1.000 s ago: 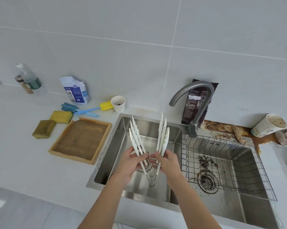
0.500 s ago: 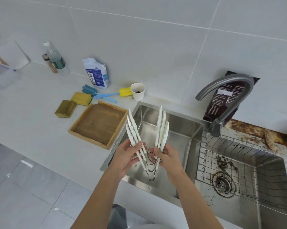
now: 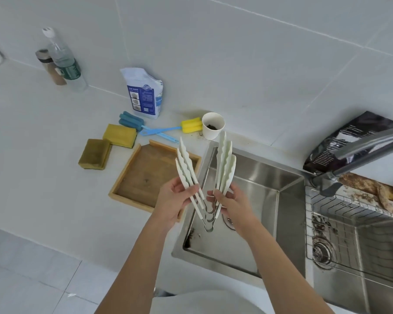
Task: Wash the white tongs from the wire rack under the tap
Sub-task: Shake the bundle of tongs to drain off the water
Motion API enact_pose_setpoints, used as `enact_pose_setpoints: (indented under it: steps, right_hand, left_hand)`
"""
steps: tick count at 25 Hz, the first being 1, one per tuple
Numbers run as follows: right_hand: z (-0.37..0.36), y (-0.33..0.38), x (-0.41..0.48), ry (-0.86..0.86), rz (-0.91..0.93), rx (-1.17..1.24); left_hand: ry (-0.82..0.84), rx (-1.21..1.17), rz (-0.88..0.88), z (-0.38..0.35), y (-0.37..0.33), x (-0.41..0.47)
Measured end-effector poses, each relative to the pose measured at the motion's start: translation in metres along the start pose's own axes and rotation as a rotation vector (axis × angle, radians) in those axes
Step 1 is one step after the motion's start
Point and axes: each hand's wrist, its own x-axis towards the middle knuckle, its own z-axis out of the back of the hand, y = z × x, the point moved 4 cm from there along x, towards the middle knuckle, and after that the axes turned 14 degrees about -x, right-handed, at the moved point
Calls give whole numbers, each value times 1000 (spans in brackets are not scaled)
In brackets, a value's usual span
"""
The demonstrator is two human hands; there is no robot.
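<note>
I hold a stack of white tongs (image 3: 223, 164) upright over the left edge of the steel sink (image 3: 254, 177), their arms spread in a V and their metal hinges pointing down. My left hand (image 3: 175, 201) grips the left arms. My right hand (image 3: 232, 200) grips the right arms. The grey tap (image 3: 363, 152) curves in from the right, well away from the tongs, and no water runs from it. The wire rack (image 3: 340, 214) sits in the right basin with dark crumbs in it.
A wooden tray (image 3: 145, 177) lies on the white counter just left of the sink. Behind it are two sponges (image 3: 107, 146), blue and yellow brushes (image 3: 159, 130), a paper cup (image 3: 212, 125), a white pouch (image 3: 144, 94), bottles (image 3: 64, 62) and a dark bag (image 3: 349, 141).
The view has swung left and down, so the tap and rack have slid to the right. Both hands with the tongs have shifted left, towards the sink's left rim and the tray.
</note>
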Motion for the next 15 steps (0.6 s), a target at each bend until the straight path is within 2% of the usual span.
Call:
enact_pose_setpoints:
  steps: [5,11,15]
  right_hand:
    - [-48,26,27,24,-35,-4]
    - [-89,48,58,-6,-31,-124]
    - [-110,40,80,-31,-66,-211]
  left_hand:
    - [-33,57,-69,42,-34,22]
    - [-89,110,-182,75,-60,44]
    - [-171,167,-156,97,-59,59]
